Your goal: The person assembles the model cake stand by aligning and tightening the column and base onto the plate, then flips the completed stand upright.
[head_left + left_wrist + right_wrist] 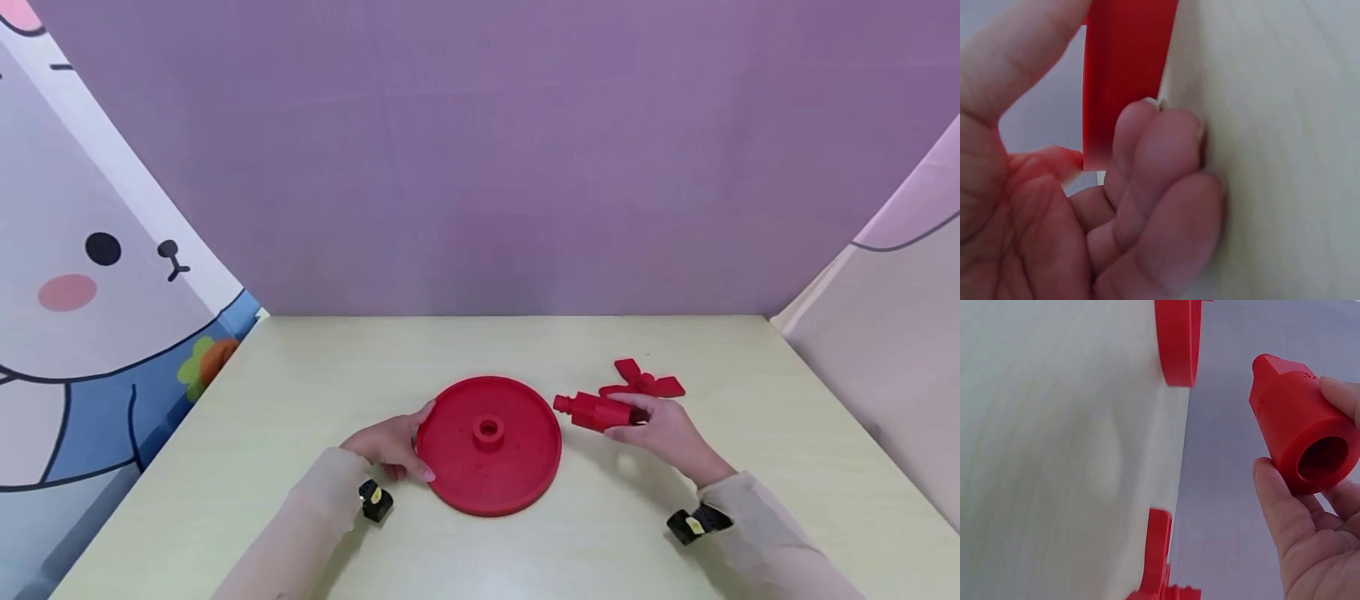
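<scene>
A round red disc (517, 475) with a raised rim and a hollow hub in its middle lies on the table. My left hand (392, 446) grips its left edge, thumb toward the near side; in the left wrist view the disc's side wall (1125, 69) shows between thumb and fingers. To the right of the disc, my right hand (667, 429) holds a red cylindrical part (596, 412) above the table, its narrow stepped end pointing left at the disc. The right wrist view shows the cylinder's wide end (1304, 450) with a round hole, fingers and thumb around it.
Behind the right hand a red bladed piece (647, 383), like a propeller, lies on the pale wooden table (337, 358). A purple panel (487, 167) rises at the table's far edge. Cartoon-printed cloth (135, 333) stands along the left side.
</scene>
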Demonstrator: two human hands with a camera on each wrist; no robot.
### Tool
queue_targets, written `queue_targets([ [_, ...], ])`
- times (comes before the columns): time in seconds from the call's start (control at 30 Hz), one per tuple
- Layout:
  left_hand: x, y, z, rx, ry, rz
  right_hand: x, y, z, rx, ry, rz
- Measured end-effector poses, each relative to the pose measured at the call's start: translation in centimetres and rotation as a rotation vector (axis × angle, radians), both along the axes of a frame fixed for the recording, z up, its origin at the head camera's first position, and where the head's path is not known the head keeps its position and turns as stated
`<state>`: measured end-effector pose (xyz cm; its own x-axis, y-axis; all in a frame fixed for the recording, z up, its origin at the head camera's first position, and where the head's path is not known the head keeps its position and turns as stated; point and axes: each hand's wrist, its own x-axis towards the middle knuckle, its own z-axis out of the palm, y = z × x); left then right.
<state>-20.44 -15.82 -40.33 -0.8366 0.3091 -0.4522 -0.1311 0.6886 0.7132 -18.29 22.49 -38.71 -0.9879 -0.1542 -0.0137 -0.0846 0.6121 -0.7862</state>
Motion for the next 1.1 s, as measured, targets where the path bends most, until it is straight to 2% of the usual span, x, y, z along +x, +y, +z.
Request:
queue_targets([
  [0.27, -0.1, 0.3, 0.0, 0.01, -0.011, -0.001, -0.5, -1.4, -0.2, -0.028, 0.035, 0.061],
  [0.57, -0.2, 0.4, 0.2, -0.004, -0.03, 0.008, -0.8, -3.4, 0.0, -0.037, 0.025, 0.126],
  [1.1, -0.2, 0.7, 0.4, -0.012, -0.042, -0.001, -1.3, -6.0, 0.4, -0.048, 0.009, 0.186],
])
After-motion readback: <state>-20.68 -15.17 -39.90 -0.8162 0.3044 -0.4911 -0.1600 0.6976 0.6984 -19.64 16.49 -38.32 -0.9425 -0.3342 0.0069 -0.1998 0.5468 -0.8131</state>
